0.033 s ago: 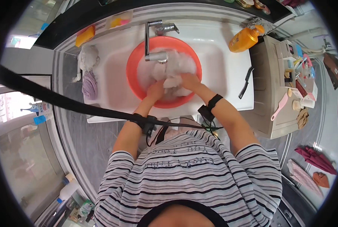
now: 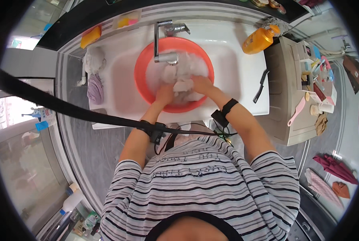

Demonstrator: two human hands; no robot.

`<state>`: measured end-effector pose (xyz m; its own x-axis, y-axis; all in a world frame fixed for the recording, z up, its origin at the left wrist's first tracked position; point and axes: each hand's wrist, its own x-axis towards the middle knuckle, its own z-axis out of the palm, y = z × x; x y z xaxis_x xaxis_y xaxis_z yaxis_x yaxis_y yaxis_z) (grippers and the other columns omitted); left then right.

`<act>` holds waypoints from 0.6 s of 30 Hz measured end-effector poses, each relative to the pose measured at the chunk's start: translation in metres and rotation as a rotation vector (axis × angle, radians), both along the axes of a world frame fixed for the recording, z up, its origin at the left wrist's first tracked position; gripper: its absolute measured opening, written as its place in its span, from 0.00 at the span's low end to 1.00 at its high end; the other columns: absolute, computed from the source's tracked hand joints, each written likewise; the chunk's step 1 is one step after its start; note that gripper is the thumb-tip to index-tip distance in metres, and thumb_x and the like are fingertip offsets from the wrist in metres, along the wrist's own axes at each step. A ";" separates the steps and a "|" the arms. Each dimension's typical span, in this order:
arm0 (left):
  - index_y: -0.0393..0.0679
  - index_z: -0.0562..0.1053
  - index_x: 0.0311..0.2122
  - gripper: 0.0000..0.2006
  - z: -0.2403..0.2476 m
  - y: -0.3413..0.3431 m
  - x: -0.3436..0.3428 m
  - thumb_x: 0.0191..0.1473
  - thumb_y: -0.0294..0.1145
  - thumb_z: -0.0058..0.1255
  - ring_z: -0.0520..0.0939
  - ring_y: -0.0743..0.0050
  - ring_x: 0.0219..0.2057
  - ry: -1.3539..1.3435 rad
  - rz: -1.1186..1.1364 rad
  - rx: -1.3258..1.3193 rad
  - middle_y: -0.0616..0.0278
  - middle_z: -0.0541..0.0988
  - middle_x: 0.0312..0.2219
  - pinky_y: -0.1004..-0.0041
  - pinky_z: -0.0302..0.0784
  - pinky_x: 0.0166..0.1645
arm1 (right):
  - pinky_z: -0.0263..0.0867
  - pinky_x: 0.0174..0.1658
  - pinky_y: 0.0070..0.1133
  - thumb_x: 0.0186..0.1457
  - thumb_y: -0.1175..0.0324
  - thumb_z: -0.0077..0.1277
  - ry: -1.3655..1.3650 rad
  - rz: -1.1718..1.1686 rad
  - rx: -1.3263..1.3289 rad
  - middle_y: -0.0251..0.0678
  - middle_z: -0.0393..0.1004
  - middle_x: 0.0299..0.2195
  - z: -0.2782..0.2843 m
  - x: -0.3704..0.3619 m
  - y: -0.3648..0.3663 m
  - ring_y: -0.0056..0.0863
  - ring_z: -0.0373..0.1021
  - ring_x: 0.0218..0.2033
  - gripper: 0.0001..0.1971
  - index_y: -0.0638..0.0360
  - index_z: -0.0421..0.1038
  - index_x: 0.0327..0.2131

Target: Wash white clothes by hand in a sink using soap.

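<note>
An orange-red basin (image 2: 139,76) sits in the white sink, holding sudsy water and soaked white cloth (image 2: 183,85). Both of my hands are down in it, near its front rim. My left hand (image 2: 165,94) is closed on the cloth at the left. On the other side, my right hand (image 2: 202,85) grips the same cloth, and a bunched fold bulges up between the two. Suds and fabric partly hide the fingertips. Above the basin hangs the spout of a chrome faucet (image 2: 166,58).
An orange pump bottle (image 2: 256,41) and a black-handled tool (image 2: 261,86) lie at the sink's right (image 2: 249,76). White mesh (image 2: 94,60) and a purple cloth (image 2: 95,89) rest on the left. A black strap (image 2: 67,109) crosses before me. A beige cabinet (image 2: 286,100) stands at right.
</note>
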<state>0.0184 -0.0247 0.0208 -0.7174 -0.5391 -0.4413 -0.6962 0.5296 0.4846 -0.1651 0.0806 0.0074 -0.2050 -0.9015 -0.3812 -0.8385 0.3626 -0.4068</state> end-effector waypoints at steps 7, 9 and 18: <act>0.38 0.71 0.46 0.19 0.024 -0.012 0.002 0.45 0.21 0.45 0.78 0.63 0.38 0.606 0.272 0.499 0.52 0.76 0.39 0.71 0.74 0.39 | 0.63 0.47 0.28 0.38 0.55 0.61 -0.365 -0.112 -0.003 0.47 0.72 0.40 0.092 -0.022 0.022 0.38 0.68 0.45 0.37 0.65 0.61 0.50; 0.35 0.70 0.46 0.19 0.044 -0.009 -0.005 0.45 0.19 0.45 0.78 0.67 0.37 0.774 0.301 0.640 0.54 0.76 0.39 0.73 0.75 0.38 | 0.63 0.48 0.24 0.39 0.55 0.61 -0.815 -0.159 -0.010 0.42 0.71 0.43 0.115 -0.041 0.035 0.31 0.66 0.47 0.33 0.67 0.65 0.46; 0.35 0.69 0.48 0.18 0.111 -0.011 0.008 0.49 0.21 0.47 0.74 0.78 0.43 0.774 0.282 0.589 0.62 0.75 0.42 0.78 0.66 0.49 | 0.65 0.40 0.17 0.50 0.63 0.56 -0.897 -0.532 -0.484 0.33 0.75 0.35 0.228 -0.055 0.035 0.19 0.70 0.35 0.16 0.64 0.72 0.39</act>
<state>0.0266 -0.0359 0.1315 -0.7990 -0.5797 -0.1595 -0.1428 -0.0748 0.9869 -0.2199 0.1159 0.2357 -0.4338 -0.8738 -0.2197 0.0354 0.2271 -0.9732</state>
